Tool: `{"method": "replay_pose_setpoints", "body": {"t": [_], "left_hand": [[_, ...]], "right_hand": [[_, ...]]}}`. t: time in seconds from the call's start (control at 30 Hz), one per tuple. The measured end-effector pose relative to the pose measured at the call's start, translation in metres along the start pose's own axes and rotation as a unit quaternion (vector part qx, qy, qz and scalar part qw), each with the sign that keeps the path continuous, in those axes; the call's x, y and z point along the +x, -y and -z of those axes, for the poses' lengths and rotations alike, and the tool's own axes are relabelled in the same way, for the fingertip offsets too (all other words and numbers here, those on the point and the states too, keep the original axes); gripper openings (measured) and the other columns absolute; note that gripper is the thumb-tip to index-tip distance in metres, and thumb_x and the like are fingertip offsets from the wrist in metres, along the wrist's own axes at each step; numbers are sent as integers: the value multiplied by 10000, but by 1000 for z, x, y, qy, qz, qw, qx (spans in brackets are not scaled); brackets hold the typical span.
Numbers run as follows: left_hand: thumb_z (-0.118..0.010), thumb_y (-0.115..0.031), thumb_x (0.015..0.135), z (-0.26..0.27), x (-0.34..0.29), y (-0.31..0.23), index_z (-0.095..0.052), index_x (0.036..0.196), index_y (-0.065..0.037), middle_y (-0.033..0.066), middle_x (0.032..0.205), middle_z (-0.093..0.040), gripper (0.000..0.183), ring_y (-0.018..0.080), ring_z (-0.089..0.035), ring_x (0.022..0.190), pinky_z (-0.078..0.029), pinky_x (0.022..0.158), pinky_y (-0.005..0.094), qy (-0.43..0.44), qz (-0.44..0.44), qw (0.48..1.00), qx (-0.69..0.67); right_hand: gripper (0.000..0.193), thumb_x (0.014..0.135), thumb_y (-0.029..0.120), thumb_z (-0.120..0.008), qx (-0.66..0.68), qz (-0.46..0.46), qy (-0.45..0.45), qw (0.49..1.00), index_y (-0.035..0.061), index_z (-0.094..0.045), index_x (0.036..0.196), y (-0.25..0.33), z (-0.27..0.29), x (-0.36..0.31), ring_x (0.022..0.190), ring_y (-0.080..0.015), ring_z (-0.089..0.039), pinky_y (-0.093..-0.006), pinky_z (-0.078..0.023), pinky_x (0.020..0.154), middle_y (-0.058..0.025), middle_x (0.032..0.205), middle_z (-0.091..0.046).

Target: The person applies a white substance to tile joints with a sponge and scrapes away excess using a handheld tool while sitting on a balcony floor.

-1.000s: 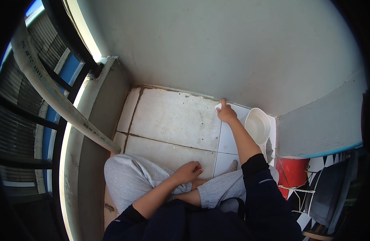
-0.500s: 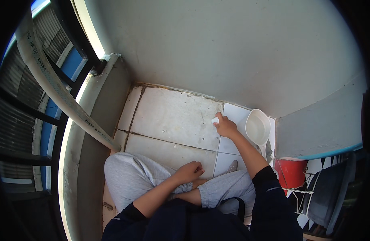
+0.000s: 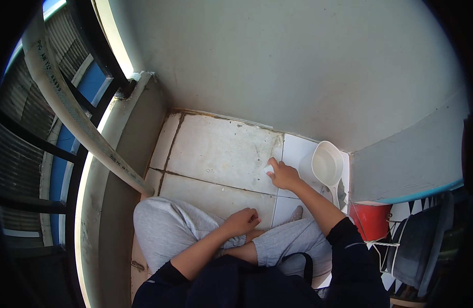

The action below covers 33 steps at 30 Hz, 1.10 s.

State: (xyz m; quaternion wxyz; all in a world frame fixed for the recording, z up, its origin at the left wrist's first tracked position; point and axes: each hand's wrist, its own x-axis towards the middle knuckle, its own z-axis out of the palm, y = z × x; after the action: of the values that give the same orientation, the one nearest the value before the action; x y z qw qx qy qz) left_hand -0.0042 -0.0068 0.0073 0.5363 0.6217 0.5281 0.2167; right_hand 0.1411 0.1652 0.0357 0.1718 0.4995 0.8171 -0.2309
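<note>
My right hand (image 3: 284, 176) is closed round a small white block (image 3: 269, 168), mostly hidden by the fingers. It presses the block to the stained white floor tile (image 3: 221, 146), close to the seam with a cleaner, glossy tile (image 3: 296, 154). Right of this hand stands a white long-handled water dipper (image 3: 327, 163), with what looks like water in it. My left hand (image 3: 241, 222) hangs loosely curled over my crossed legs in grey trousers (image 3: 167, 226), and nothing shows in its fingers.
A grey wall (image 3: 298, 66) rises behind the tiles. On the left, a pale plastic pipe (image 3: 87, 128) slants down to the floor beside a low ledge (image 3: 121, 164) and dark railing. At right are a red bucket (image 3: 371, 220) and a white wire rack (image 3: 388, 246) with dark items.
My right hand has moved a short way toward me and slightly left along the tile, still holding the white block. The left hand stays in place.
</note>
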Motion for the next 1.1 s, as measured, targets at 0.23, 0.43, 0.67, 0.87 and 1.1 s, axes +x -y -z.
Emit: {"method": "replay_pose_setpoints", "body": {"t": [0.23, 0.43, 0.67, 0.87, 1.1], "left_hand": [[-546, -245, 825, -5, 7, -2, -559, 866, -8, 151, 832, -572, 241, 264, -562, 777, -445, 698, 346, -5, -14, 1000, -9], [-548, -243, 822, -1, 1, 0, -562, 861, -8, 150, 829, -574, 238, 260, -564, 771, -446, 696, 342, -5, 3, 1000, 1], [-551, -239, 822, -5, 1, -1, -566, 859, -7, 147, 822, -576, 236, 246, -561, 754, -448, 689, 333, -2, -11, 1000, 4], [-551, -233, 823, -5, 6, 2, -569, 876, -5, 141, 815, -577, 235, 235, -563, 749, -447, 686, 327, 5, 12, 1000, -17], [-548, -241, 823, -2, 2, 1, -563, 865, -4, 142, 818, -576, 241, 255, -563, 751, -444, 687, 339, 6, -1, 1000, -3]], "right_hand": [[381, 867, 327, -443, 102, -190, -144, 966, 166, -303, 1182, -22, 29, 68, 944, -336, -559, -430, -444, 770, -195, 1057, -513], [385, 875, 349, -421, 47, -77, 24, 996, 155, -300, 1185, -8, 10, 31, 977, -346, -544, -446, -434, 789, -205, 1043, -523], [364, 881, 352, -412, 18, -84, -34, 996, 148, -312, 1165, -10, 17, 15, 945, -318, -560, -434, -436, 778, -187, 1009, -538], [415, 880, 360, -405, 61, -181, -114, 975, 134, -289, 1208, -18, 24, 58, 895, -311, -581, -424, -451, 740, -166, 993, -555], [403, 875, 364, -412, -1, -81, 24, 996, 126, -300, 1180, -2, 3, -7, 890, -326, -580, -424, -446, 751, -178, 1008, -554]]}}
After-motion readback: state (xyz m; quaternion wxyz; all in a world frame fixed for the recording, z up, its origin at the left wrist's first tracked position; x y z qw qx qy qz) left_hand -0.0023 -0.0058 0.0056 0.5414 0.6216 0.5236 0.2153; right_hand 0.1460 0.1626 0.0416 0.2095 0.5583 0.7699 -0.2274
